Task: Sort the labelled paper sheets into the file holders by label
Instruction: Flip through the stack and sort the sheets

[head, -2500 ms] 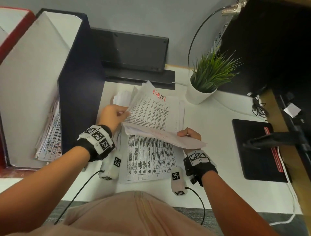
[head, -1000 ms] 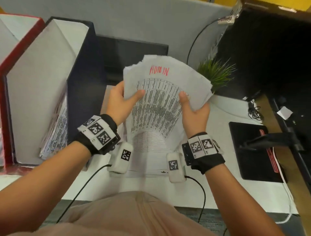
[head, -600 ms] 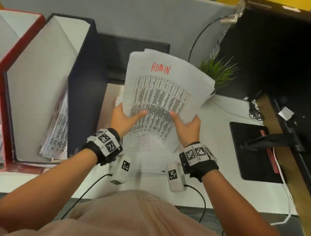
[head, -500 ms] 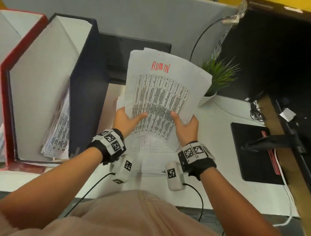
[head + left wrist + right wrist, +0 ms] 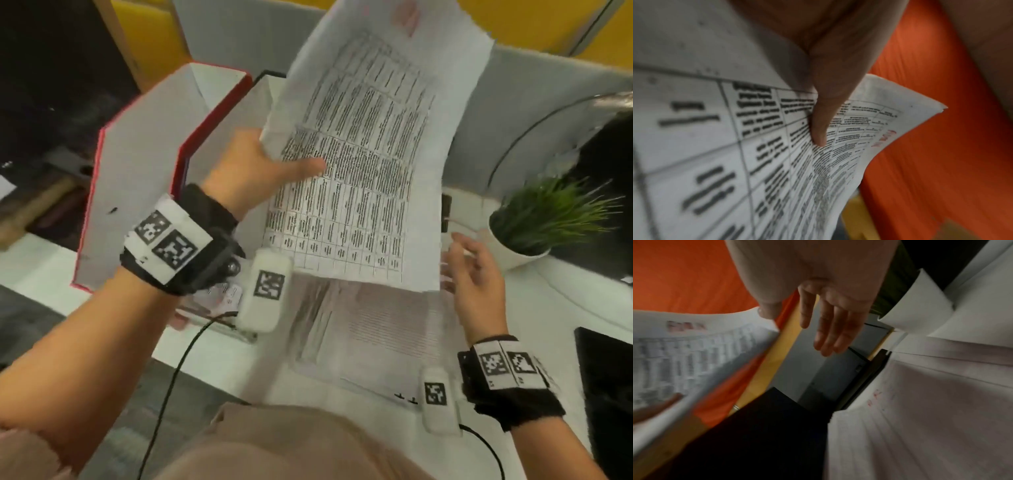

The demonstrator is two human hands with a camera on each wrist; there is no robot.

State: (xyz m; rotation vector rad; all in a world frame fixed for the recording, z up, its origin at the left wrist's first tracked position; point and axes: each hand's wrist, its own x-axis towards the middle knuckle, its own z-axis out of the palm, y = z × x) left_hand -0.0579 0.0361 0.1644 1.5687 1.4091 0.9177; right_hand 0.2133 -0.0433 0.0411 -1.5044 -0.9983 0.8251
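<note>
Paperwork in mid-sort: the left hand pinches a sheaf of printed sheets, thumb across the table of text and fingers behind, lifting it clear of the white desk and over its far left part, just beside the red file holder at the desk's left edge. A red label near the sheets' top edge is too blurred to read. The right hand hovers with fingers spread and slack, holding nothing, above the remaining papers near the front edge. A potted plant stands towards the right edge.
</note>
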